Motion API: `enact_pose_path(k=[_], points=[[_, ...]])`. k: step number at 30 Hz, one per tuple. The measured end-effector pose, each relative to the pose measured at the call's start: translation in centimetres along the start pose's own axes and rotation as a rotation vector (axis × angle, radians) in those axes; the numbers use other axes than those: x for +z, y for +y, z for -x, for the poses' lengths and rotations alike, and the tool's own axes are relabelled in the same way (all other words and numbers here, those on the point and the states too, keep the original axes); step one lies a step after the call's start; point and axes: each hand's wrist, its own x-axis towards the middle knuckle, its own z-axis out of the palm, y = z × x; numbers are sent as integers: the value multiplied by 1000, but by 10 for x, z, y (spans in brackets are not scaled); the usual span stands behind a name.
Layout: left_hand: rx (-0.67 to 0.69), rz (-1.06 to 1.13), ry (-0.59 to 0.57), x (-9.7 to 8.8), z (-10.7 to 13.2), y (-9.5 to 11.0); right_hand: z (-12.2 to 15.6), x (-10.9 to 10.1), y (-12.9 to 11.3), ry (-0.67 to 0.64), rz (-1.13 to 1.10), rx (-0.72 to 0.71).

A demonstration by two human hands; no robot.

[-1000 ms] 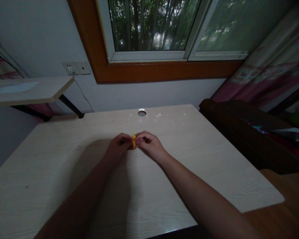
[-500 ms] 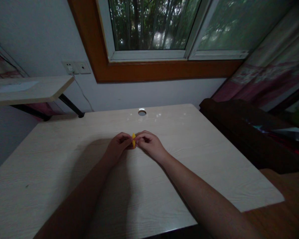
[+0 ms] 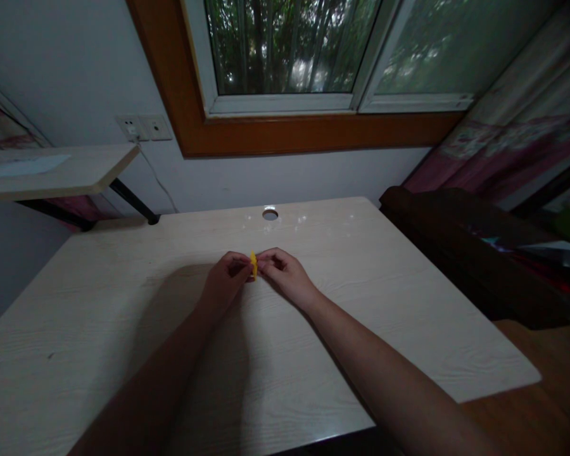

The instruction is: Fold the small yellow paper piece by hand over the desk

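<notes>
A small yellow folded piece, which looks like paper, is held upright between my two hands over the middle of the desk. My left hand pinches it from the left, thumb and fingers closed. From the right, the fingertips of my right hand are closed on its other side. Fingers cover part of the piece, so its full shape is hidden. Beneath them lies the pale wood-grain desk top, with the shadow of my left arm across it.
At the back edge of the desk is a round cable hole. A raised shelf on black legs stands at the left, a cord hanging near it from a wall socket. Dark furniture borders the right side, beneath a curtain.
The yellow piece looks narrower and more edge-on than before. Both hands keep nearly the same place, and the fingers have shifted slightly.
</notes>
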Motion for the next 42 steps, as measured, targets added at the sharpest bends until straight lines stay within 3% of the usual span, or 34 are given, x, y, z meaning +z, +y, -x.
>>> enact_pose_path(k=[9,23,34,42], points=[[51,-71,23,0,1,0,-1,1,1,50,180,-26],[-23,4,5,-3,-2,-1,-2,0,-2,40,131,-28],[56,-298,24,-6,0,6,-2,-2,-5,39,167,-89],[87,-326,51,-7,0,7,-1,1,-4,22,195,-75]])
